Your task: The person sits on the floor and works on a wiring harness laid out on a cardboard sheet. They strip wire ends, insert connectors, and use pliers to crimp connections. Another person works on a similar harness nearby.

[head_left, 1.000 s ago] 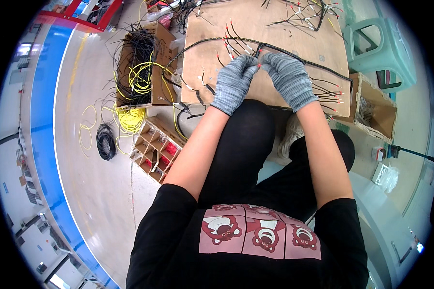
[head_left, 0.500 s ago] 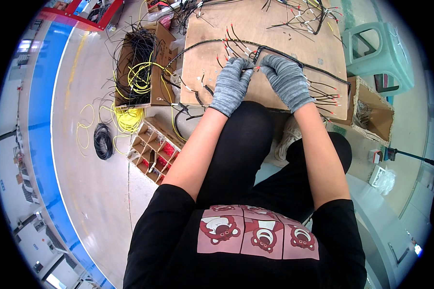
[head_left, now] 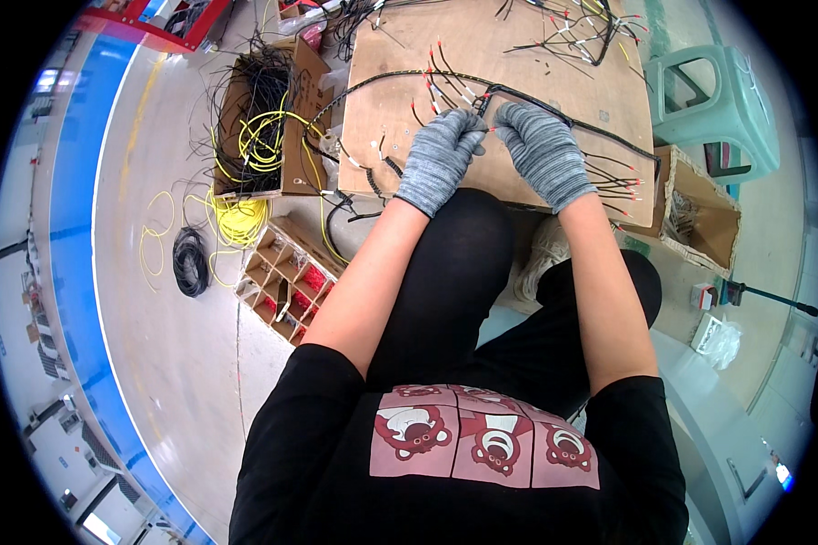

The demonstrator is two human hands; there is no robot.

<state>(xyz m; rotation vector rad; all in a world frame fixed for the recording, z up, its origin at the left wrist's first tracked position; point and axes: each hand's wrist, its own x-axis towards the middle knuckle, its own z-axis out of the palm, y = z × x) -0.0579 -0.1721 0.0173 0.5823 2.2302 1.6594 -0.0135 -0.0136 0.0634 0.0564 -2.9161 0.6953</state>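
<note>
Head view: left hand [head_left: 438,158] and right hand [head_left: 543,154], in grey gloves, close together but apart, a red-tipped wire [head_left: 492,129] between them over a wooden table [head_left: 482,38].
The left hand pinches the wire; whether the right hand, curled just beside its tip, grips it cannot be told. A black cable bundle [head_left: 566,118] lies across the table.

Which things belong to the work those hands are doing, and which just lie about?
In use:
left hand, pinching a red-tipped wire
right hand, beside it
black harness
wooden tabletop

Seemingly lying about:
green stool
black cable coil
plastic bag
</note>
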